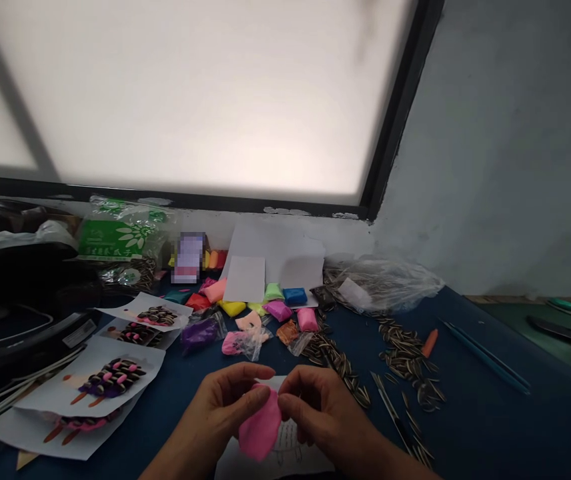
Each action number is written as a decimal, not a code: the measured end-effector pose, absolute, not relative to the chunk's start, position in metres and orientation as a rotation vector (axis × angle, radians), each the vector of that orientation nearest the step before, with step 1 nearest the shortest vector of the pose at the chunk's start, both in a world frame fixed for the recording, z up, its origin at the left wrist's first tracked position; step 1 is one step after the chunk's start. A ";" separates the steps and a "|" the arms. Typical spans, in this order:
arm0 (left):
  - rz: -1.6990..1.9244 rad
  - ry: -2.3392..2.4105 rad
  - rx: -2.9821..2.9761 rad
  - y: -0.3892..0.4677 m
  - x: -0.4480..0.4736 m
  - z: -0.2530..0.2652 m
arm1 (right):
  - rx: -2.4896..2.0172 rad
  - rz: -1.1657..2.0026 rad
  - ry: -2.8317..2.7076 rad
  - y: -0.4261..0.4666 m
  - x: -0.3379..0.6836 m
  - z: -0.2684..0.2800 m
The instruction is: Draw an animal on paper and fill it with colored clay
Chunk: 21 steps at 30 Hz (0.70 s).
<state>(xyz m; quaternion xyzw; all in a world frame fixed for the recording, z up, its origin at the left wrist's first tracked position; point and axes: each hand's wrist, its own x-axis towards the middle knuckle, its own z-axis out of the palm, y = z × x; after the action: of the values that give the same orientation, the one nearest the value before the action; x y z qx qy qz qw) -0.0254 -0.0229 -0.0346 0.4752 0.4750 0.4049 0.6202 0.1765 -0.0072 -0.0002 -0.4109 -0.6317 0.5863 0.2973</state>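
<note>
A flattened oval of pink modelling clay [260,427] hangs between my two hands, over a sheet of paper with a pencil drawing [288,440]. My left hand [228,400] grips the clay's upper part, thumb pressed on its near face. At the clay's upper right edge, my right hand [315,403] pinches with thumb and forefinger. The other right fingers curl under and are partly hidden. The clay and my hands cover much of the drawing.
Left lie finished-looking hedgehog pictures [110,380] made with seeds and clay. Behind are several coloured clay packets [278,310]. Sunflower seeds [405,350], tweezers [390,407] and a blue tool [485,357] lie right. A green seed bag [115,233] stands back left.
</note>
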 end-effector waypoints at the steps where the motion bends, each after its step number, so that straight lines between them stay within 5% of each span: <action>1: 0.924 1.089 1.092 -0.023 -0.025 -0.035 | -1.096 1.561 -1.668 -0.008 0.176 -0.001; 21: 0.901 1.030 1.109 -0.020 -0.023 -0.036 | -1.064 1.553 -1.736 -0.012 0.174 0.003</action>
<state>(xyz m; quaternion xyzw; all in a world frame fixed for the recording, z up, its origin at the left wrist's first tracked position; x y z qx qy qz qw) -0.0225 -0.0199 -0.0356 0.4856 0.4508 0.3945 0.6367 0.1745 -0.0116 0.0030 -0.3980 -0.6496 0.5811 0.2864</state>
